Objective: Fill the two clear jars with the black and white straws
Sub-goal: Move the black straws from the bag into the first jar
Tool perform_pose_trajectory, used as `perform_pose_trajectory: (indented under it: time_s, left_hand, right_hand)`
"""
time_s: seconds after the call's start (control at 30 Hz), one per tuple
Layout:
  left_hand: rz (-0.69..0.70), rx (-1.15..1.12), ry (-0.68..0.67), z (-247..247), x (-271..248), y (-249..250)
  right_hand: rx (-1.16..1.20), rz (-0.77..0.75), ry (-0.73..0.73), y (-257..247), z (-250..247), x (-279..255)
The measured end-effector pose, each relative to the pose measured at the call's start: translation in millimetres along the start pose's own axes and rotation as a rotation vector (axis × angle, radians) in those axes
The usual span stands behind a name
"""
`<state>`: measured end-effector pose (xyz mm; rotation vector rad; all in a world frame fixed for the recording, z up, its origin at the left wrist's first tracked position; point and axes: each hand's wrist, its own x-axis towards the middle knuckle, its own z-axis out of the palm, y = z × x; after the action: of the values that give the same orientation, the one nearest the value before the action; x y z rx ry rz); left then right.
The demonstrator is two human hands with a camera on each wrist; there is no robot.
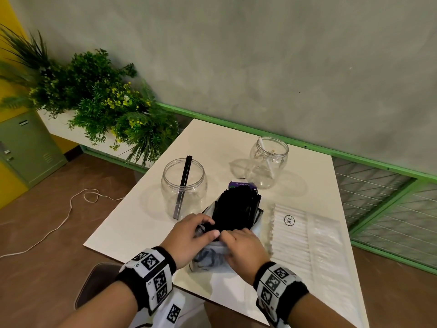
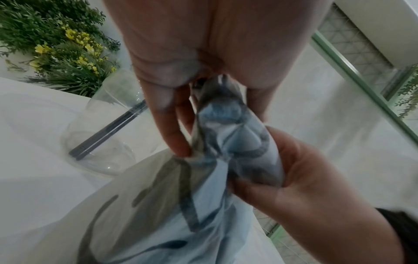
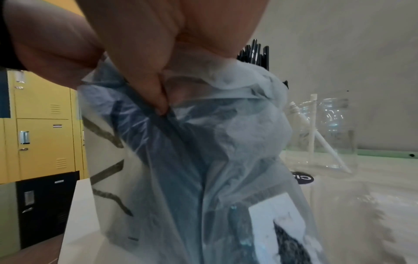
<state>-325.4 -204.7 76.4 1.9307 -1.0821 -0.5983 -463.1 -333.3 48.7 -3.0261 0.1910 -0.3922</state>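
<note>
Both hands sit nearest me, working the same crumpled translucent plastic bag (image 1: 208, 254) at the near edge of the white tabletop (image 1: 132, 223). My left hand (image 1: 189, 235) pinches a fold of the film between thumb and curled fingers (image 2: 174, 135), and my right hand (image 1: 243, 247) has its fingers bunched tight on the bag's other side. I judge I am holding the film back so the bundle of black straws (image 1: 236, 207) sticking out of its far end comes free. Just beyond and to the left stands the wide-mouthed clear jar (image 1: 184, 188) with only a few black straws leaning in it. The second clear jar (image 1: 268, 162), farther right, holds a lone white straw (image 1: 267, 159). A flat clear pack of white straws (image 1: 293, 240) lies beside my right hand, ready for that jar. Most of the filling is still to do.
</note>
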Motion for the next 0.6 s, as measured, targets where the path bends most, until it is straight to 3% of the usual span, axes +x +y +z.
perform_pose_trajectory:
  time_s: [0.13,0.33,0.47,0.6]
  left_hand:
    - [-0.041,0.139,-0.093,0,-1,-2]
    - [-0.051,0.095,-0.003,4,0,-7]
    - [-0.072,0.070,0.038,5,-2,-2]
    - [-0.073,0.069,0.072,4,-4,3]
  right_hand:
    - [0.075,0.025,0.062,0,3,-3]
    - [0.266,-0.031,0.053,-4,-9,-19]
    - [0.488,0.152,0.096,1,-16,-13]
    - [0.523,0.249,-0.038,4,-18,2]
